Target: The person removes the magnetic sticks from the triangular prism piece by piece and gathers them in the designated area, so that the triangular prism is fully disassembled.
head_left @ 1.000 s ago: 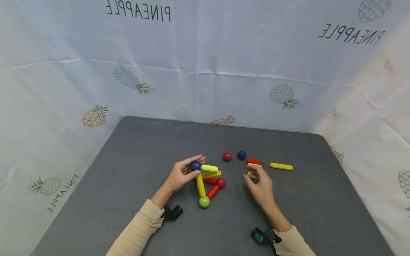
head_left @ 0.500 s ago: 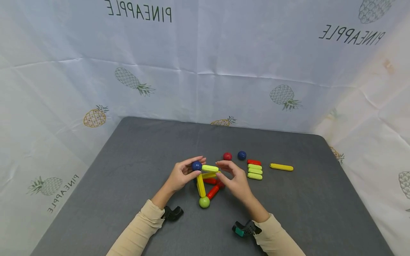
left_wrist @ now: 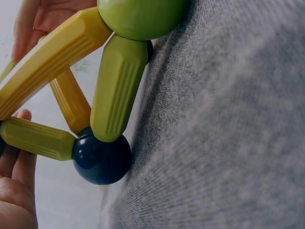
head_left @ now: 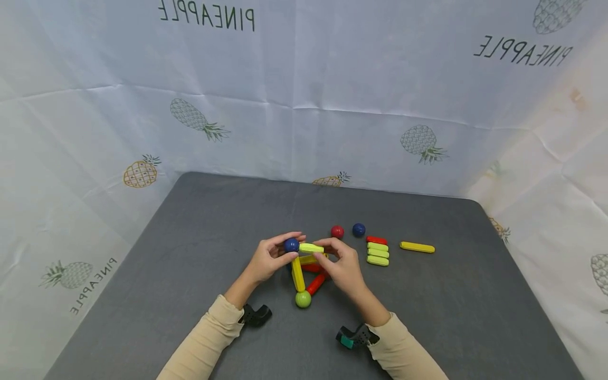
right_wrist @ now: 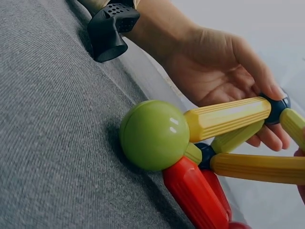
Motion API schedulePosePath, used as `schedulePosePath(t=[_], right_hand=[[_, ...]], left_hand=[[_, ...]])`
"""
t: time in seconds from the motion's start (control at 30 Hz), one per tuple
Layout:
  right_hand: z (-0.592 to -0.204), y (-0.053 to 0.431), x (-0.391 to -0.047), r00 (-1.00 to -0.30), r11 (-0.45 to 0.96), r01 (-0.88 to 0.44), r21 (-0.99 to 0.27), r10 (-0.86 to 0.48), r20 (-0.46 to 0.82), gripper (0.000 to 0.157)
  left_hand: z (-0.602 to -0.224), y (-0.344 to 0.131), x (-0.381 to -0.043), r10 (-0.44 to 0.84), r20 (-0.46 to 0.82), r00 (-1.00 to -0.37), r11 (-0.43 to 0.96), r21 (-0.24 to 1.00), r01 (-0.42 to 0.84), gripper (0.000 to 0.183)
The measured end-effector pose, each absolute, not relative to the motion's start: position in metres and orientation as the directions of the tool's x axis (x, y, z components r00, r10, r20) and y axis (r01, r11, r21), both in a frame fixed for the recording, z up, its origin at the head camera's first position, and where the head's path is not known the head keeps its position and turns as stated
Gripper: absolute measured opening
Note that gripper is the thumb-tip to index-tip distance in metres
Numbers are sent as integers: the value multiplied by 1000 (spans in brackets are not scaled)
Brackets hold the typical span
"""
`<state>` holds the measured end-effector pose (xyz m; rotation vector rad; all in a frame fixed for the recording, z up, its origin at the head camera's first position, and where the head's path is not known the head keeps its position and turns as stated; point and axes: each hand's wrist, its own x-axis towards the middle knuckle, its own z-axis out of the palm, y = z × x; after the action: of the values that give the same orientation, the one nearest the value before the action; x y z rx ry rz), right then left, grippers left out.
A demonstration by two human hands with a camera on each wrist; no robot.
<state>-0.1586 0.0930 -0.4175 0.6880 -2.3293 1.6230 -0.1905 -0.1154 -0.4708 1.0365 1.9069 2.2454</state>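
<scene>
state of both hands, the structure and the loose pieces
Structure, resting on table
Left hand, holding raised blue ball
Right hand, pinching upper lime rod
Far red ball, loose
Far blue ball, loose
Short rods, lying side by side
Lone yellow rod, lying apart

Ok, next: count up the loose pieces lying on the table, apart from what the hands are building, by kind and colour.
Red ball: 1
Blue ball: 1
Red stick: 1
Light green sticks: 3
Yellow stick: 1
Total: 7, leaving out the built frame
</scene>
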Motion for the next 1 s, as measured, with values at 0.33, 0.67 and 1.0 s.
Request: schedulePosePath(t=[0.33,0.67,1.0], right_hand=[[-413,95,-161,-883,316,-456,-832,-42,468,19],[-414,134,-162,-928,280,-353,-893,15,371,25],[-443,181,-155,-977,332,-137,-933,112,183,30]], left_hand=[[-471,-117,-191,411,451,-792,-216,892,396,45],[-471,-116,-192,424,434,-795,-255,899,355,51],[-470,-116,-191,423,428,-799,-249,903,352,53]])
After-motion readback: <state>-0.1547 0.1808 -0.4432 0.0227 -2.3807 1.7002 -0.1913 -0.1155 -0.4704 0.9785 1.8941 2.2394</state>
